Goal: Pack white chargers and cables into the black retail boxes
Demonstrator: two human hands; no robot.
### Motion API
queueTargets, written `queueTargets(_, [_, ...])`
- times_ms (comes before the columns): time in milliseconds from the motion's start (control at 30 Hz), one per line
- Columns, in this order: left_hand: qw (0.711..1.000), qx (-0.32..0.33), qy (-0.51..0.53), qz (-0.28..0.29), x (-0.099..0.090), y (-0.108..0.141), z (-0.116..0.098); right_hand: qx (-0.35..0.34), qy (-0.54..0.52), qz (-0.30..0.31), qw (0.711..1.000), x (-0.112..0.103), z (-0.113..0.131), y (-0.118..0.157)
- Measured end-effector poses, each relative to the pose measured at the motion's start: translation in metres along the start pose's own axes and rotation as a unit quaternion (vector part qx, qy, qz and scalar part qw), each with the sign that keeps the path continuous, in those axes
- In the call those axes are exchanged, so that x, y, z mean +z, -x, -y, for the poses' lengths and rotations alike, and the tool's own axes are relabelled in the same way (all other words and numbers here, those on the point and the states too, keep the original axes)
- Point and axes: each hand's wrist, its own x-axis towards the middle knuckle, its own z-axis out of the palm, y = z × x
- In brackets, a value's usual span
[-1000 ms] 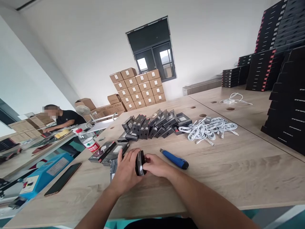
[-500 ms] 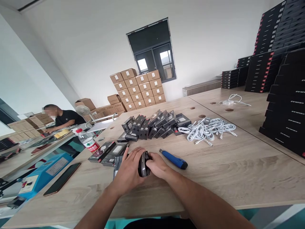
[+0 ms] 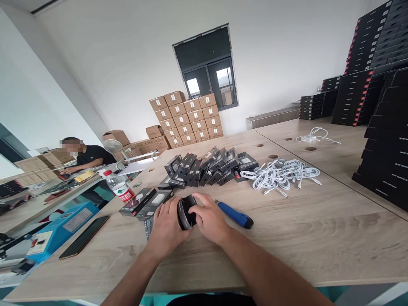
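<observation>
A small black retail box [image 3: 185, 219] is tilted between my hands, its end facing right standing open with a dark inside. My left hand [image 3: 167, 229] is wrapped round the body of the box. At the open end, my right hand [image 3: 212, 219] grips the edge with bent fingers, the thumb at the opening. What lies deeper in the box is hidden. Just right of my right hand lies a blue utility knife [image 3: 236, 215]. Partly under my left hand, another dark box [image 3: 148, 227] shows at its edge.
Behind my hands sits a pile of small black boxes [image 3: 194, 174], beside tangled white cables [image 3: 283, 176]. To the left are more boxes [image 3: 156, 204], a water bottle [image 3: 119, 187] and a phone [image 3: 84, 237]. Tall black box stacks [image 3: 389, 140] rise at right. A co-worker [image 3: 92, 157] sits far left.
My right hand has shifted up along the box's end, and the box has turned so that its open end shows more. The whole view has moved slightly.
</observation>
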Motion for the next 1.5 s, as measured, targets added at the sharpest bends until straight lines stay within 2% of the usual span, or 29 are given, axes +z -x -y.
queueTargets(133, [0.998,0.016,-0.035,-0.057,-0.001,-0.003,-0.008,0.086,-0.053,0.018,0.995,0.009,-0.004,-0.002])
queueTargets(233, [0.997,0.035,-0.039,-0.051,0.0,-0.004,-0.011,0.172,-0.173,0.045,0.969,0.011,0.002,-0.002])
queueTargets(267, [0.998,0.033,-0.032,-0.035,0.0,-0.004,-0.009,0.204,-0.212,0.038,0.955,0.01,0.003,-0.003])
queueTargets(333, [1.0,0.012,-0.009,0.019,-0.002,-0.005,-0.001,0.267,-0.298,-0.013,0.916,0.006,0.005,-0.004])
queueTargets(433, [0.992,-0.043,0.027,0.113,-0.008,-0.005,0.024,0.33,-0.417,-0.107,0.84,-0.003,0.0,-0.011])
queueTargets(500, [0.981,-0.079,0.044,0.169,-0.014,-0.004,0.044,0.355,-0.461,-0.142,0.801,-0.01,-0.006,-0.016])
queueTargets(600, [0.961,-0.135,0.108,0.217,-0.022,-0.003,0.067,0.381,-0.487,-0.188,0.763,-0.019,-0.017,-0.022])
queueTargets(667, [0.937,-0.182,0.233,0.186,-0.023,-0.007,0.073,0.394,-0.497,-0.21,0.744,-0.024,-0.023,-0.025])
queueTargets(700, [0.909,-0.209,0.327,0.15,-0.022,-0.01,0.072,0.397,-0.501,-0.212,0.739,-0.026,-0.025,-0.026])
queueTargets(733, [0.863,-0.236,0.431,0.119,-0.019,-0.014,0.069,0.398,-0.504,-0.21,0.738,-0.027,-0.026,-0.026])
queueTargets(767, [0.801,-0.26,0.529,0.108,-0.016,-0.019,0.063,0.396,-0.504,-0.205,0.739,-0.028,-0.026,-0.026])
queueTargets(800, [0.729,-0.276,0.614,0.124,-0.01,-0.024,0.055,0.393,-0.502,-0.197,0.745,-0.028,-0.026,-0.025])
queueTargets(867, [0.588,-0.28,0.722,0.235,0.003,-0.033,0.035,0.383,-0.489,-0.18,0.763,-0.027,-0.027,-0.024])
queueTargets(900, [0.527,-0.271,0.75,0.295,0.011,-0.037,0.025,0.377,-0.476,-0.174,0.775,-0.027,-0.027,-0.023])
queueTargets(933, [0.476,-0.259,0.771,0.334,0.02,-0.039,0.015,0.372,-0.457,-0.172,0.79,-0.026,-0.028,-0.023])
queueTargets(967, [0.44,-0.248,0.789,0.35,0.03,-0.039,0.005,0.365,-0.433,-0.177,0.805,-0.027,-0.03,-0.022])
queueTargets(1000, [0.416,-0.24,0.807,0.344,0.039,-0.039,-0.003,0.358,-0.404,-0.188,0.82,-0.028,-0.032,-0.021])
queueTargets(1067, [0.396,-0.235,0.836,0.298,0.055,-0.035,-0.015,0.334,-0.342,-0.221,0.85,-0.032,-0.034,-0.018])
queueTargets(1133, [0.393,-0.237,0.856,0.24,0.067,-0.031,-0.021,0.263,-0.231,-0.23,0.908,-0.037,-0.033,-0.014])
queueTargets(1200, [0.385,-0.246,0.869,0.191,0.075,-0.028,-0.021,0.153,-0.085,-0.177,0.969,-0.039,-0.025,-0.011])
queueTargets(1233, [0.381,-0.251,0.873,0.171,0.078,-0.027,-0.02,0.099,-0.015,-0.128,0.987,-0.039,-0.02,-0.01])
queueTargets(1300, [0.373,-0.259,0.881,0.136,0.08,-0.027,-0.019,0.03,0.089,-0.006,0.996,-0.036,-0.008,-0.012])
queueTargets(1400, [0.367,-0.262,0.889,0.078,0.082,-0.029,-0.018,-0.016,0.198,0.152,0.968,-0.026,0.005,-0.021])
queueTargets(1467, [0.368,-0.261,0.891,0.047,0.082,-0.029,-0.019,-0.029,0.234,0.204,0.95,-0.021,0.006,-0.026])
queueTargets(1500, [0.37,-0.261,0.891,0.038,0.082,-0.029,-0.019,-0.026,0.242,0.208,0.947,-0.02,0.004,-0.027])
